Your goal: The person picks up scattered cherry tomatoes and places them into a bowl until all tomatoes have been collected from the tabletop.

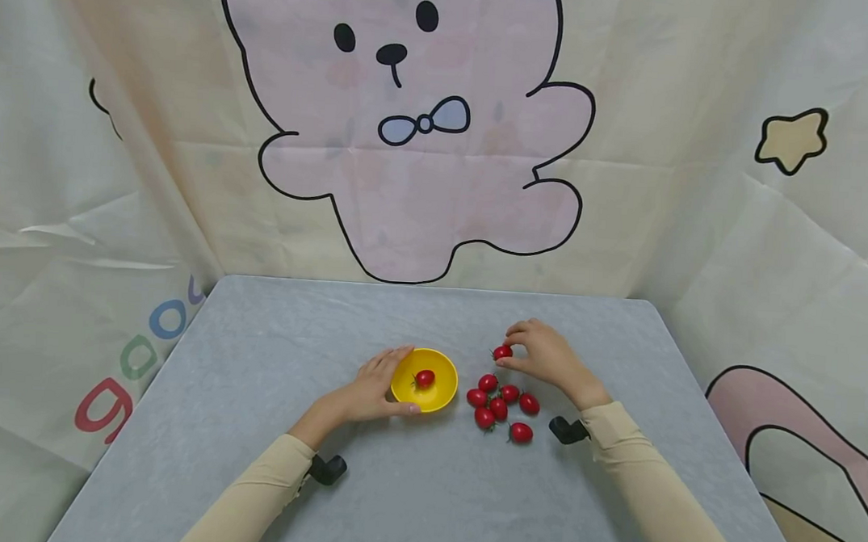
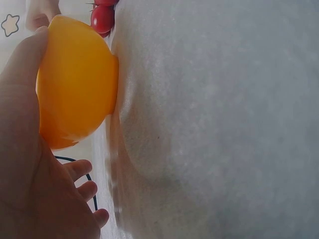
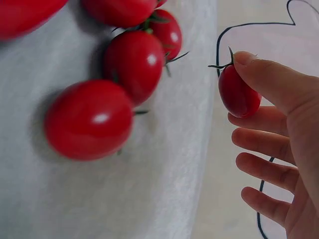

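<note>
My left hand (image 1: pixel 375 388) grips the side of a small yellow bowl (image 1: pixel 445 394), thumb on its near side and a finger along the far rim. One cherry tomato (image 1: pixel 425 378) lies inside the bowl. In the left wrist view, the bowl's outer wall (image 2: pixel 79 84) shows and its foot meets the table. My right hand (image 1: pixel 546 358) pinches another cherry tomato (image 3: pixel 239 92) between thumb and index finger, raised off the cloth, its green stem showing. The other fingers of that hand spread apart below it.
Several loose cherry tomatoes (image 1: pixel 498 408) lie clustered right of the bowl; one cherry tomato (image 1: pixel 521 433) sits nearer the front. Grey cloth covers the table (image 1: pixel 410 496). Printed fabric curtains (image 1: pixel 628 150) stand behind and at both sides.
</note>
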`<state>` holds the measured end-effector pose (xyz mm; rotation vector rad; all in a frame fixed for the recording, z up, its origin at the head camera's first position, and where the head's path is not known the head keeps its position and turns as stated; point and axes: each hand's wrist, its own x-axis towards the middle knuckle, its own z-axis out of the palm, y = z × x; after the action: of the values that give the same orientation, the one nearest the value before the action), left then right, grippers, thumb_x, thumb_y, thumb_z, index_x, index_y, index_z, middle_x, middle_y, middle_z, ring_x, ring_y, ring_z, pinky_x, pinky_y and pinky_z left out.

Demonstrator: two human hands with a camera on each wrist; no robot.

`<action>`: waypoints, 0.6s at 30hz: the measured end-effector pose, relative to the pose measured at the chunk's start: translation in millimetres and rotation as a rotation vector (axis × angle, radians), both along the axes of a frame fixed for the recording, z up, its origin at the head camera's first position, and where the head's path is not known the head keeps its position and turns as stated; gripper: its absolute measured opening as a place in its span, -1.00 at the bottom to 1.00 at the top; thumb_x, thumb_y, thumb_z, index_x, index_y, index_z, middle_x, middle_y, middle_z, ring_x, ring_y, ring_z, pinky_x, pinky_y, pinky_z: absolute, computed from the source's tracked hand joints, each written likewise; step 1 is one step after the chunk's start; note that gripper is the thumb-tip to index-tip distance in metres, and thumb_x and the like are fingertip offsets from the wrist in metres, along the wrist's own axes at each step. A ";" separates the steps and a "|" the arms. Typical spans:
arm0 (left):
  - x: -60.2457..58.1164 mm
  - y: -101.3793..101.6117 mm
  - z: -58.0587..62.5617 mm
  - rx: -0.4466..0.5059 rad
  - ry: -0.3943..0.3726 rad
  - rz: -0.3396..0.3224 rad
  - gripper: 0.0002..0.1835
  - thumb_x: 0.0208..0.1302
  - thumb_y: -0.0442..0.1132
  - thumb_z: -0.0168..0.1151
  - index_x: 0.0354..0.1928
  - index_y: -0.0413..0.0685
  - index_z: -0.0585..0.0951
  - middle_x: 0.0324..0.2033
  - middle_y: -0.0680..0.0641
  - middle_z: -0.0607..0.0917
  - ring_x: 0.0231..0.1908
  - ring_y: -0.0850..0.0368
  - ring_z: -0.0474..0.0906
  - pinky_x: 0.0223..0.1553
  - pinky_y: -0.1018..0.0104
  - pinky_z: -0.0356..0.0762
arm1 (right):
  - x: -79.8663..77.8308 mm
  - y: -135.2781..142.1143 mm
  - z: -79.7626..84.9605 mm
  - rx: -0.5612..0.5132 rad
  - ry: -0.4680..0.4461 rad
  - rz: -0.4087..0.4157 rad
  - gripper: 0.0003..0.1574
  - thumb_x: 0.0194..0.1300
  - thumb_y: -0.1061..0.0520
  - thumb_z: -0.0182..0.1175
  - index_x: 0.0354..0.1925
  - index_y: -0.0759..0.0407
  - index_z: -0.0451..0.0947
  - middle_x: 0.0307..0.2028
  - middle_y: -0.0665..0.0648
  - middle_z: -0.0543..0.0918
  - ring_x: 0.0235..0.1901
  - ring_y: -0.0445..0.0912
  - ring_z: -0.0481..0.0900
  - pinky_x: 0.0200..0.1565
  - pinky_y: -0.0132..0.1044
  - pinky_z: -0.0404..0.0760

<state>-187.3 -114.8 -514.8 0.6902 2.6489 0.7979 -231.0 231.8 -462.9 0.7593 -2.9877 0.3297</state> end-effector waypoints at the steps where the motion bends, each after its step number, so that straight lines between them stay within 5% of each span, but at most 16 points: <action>1: 0.1 0.1 0.1 -0.002 0.001 0.000 0.19 0.08 0.48 0.22 0.59 0.21 -0.14 0.59 0.01 0.00 0.56 -0.19 -0.13 0.53 -0.26 -0.15 | 0.1 -1.6 1.9 0.001 0.002 0.005 -0.53 0.12 -0.23 0.43 -0.19 0.08 0.75 -0.01 0.15 0.70 0.04 0.08 0.57 0.09 0.05 0.62; 18: -1.2 0.4 -2.3 -0.010 -0.007 0.003 0.20 0.07 0.49 0.21 0.59 0.22 -0.17 0.59 0.04 -0.02 0.57 -0.14 -0.15 0.55 -0.23 -0.17 | 2.1 -40.1 23.3 0.040 0.011 0.091 -0.45 0.16 -0.33 0.35 -0.09 0.01 0.73 0.05 0.07 0.69 0.11 0.02 0.55 0.19 -0.03 0.59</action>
<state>-188.5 -114.4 -517.2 0.6800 2.6467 0.7856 -228.9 191.7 -439.6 0.8995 -2.9638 0.2682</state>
